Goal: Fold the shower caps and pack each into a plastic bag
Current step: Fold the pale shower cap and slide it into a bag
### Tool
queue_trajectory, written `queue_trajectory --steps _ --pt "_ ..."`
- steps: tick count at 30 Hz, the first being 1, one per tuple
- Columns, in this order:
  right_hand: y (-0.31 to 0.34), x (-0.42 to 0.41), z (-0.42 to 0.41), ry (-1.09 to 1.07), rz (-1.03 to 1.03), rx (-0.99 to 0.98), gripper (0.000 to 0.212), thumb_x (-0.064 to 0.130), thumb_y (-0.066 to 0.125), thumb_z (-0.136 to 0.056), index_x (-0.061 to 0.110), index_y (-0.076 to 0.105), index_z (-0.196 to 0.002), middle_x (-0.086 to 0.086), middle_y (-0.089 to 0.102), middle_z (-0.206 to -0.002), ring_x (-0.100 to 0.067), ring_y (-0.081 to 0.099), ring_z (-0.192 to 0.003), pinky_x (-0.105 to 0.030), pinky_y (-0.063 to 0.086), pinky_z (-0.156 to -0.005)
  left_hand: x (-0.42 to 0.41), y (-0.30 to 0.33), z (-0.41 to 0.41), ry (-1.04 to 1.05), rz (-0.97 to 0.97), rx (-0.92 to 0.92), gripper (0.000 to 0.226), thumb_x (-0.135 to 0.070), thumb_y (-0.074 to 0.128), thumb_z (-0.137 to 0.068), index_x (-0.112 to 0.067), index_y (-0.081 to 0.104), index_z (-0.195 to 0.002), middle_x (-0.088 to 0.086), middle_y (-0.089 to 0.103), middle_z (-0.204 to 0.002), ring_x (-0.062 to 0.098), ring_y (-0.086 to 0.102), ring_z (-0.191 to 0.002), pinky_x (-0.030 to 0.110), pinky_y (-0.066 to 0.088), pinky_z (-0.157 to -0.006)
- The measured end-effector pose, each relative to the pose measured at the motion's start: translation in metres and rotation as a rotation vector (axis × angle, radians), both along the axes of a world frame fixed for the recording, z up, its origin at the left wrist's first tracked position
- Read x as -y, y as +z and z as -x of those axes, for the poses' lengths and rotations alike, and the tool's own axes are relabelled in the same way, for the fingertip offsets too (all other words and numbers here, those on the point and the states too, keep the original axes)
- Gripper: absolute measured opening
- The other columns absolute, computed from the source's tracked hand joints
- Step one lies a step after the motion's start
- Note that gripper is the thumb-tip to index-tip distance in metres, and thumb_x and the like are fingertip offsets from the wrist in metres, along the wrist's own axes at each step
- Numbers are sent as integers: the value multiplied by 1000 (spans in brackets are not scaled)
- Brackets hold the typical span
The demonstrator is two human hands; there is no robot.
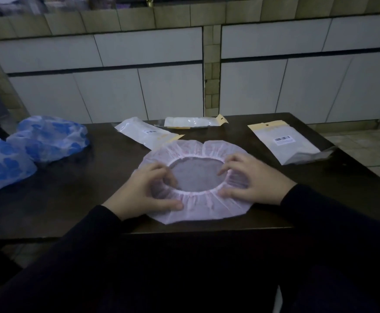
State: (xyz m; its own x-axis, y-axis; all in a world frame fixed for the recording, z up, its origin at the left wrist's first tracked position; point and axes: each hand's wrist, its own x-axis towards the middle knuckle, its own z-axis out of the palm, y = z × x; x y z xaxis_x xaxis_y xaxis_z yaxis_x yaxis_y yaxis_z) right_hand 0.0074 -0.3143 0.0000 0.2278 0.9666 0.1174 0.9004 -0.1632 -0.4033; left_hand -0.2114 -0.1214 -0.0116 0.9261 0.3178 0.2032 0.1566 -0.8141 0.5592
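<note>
While the cap lies flat: the pink shower cap [198,177] rests opening-up on the dark desk [71,199], near its front edge, not yet folded.
Left hand [143,193]: rests on the cap's left side, fingers curled onto the gathered rim; whether they pinch the elastic or only press it I cannot tell.
Right hand [252,179]: lies on the right side with fingers fairly spread and relaxed, pressing the ruffled film down.
Step in hand: judged to be flattening the cap before the first fold.
Doing it well: smooth air out from the centre, keep the elastic ring even, then bring one half squarely over the other so the folded strip ends narrower than a bag mouth.
Bags: three packaging bags lie beyond the cap, one just behind its far edge [146,134], one further back [193,122], one to the right [284,141].
Other caps: blue-patterned caps [48,138] heaped at the left.
Hard to make out: dim light; bag contents unclear; the leftmost blue cap is cut off by the frame; fingertips partly blurred.
</note>
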Motion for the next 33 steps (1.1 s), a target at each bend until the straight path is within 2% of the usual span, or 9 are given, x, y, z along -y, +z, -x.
queue_trajectory --steps 2,4,12,17,20,23,27,31,33 --pt "-1 1 -8 24 -20 -19 22 53 69 -78 40 60 -94 19 55 -101 2 51 -94 -22 48 -79 -4 -3 4 -16 40 71 32 -59 79 -61 -36 63 -77 -13 63 -94 12 58 -96 41 49 -85" --pt "-6 1 -13 54 -12 -80 16 47 71 -78 36 65 -88 16 61 -93 0 55 -92 -30 52 -83 -6 -4 6 -46 78 69 25 -51 82 -64 -34 67 -74 -9 65 -90 16 61 -93 43 49 -86" --pt "5 6 -16 112 251 -209 51 54 85 -55 46 63 -101 29 48 -116 7 41 -112 -18 37 -94 -17 -1 9 -60 191 -109 64 -74 80 -39 -37 74 -91 -20 59 -105 6 50 -113 32 35 -104" --pt "3 5 -18 50 19 -291 6 38 70 -83 33 73 -84 19 65 -97 8 56 -95 -13 43 -82 -20 2 7 -49 204 -107 66 -73 80 -41 -36 74 -95 -19 60 -108 2 52 -111 27 37 -100" --pt "-2 -2 -18 -76 -118 -245 18 36 56 -93 24 67 -86 9 65 -85 1 59 -80 -19 46 -75 -22 2 10 13 232 -110 61 -58 85 -55 -32 70 -108 -20 64 -116 -1 57 -110 27 41 -99" --pt "-3 -5 -20 -113 -173 -272 26 49 48 -93 26 61 -89 6 62 -87 -6 58 -82 -21 47 -75 -22 2 7 128 200 12 24 -42 71 -78 -20 73 -89 -3 73 -86 8 67 -79 33 51 -80" --pt "-5 -3 -27 -35 -60 -240 17 45 66 -84 30 62 -91 8 64 -89 -5 59 -82 -23 50 -72 -26 3 2 204 175 91 47 -54 54 -80 -10 69 -82 13 68 -80 18 60 -69 43 49 -75" --pt "-9 -16 -32 -249 -260 -314 17 40 57 -92 25 61 -86 4 63 -82 -10 59 -79 -28 49 -73 -36 4 -9 278 176 200 35 -43 58 -91 -12 70 -85 8 71 -82 26 65 -80 41 52 -77" --pt "-7 -22 -34 -312 -348 -340 33 44 51 -94 15 60 -82 -2 59 -75 -14 56 -72 -32 46 -70 -45 3 -18 346 145 224 37 -46 58 -91 -12 68 -79 7 68 -76 21 62 -71 38 51 -70"
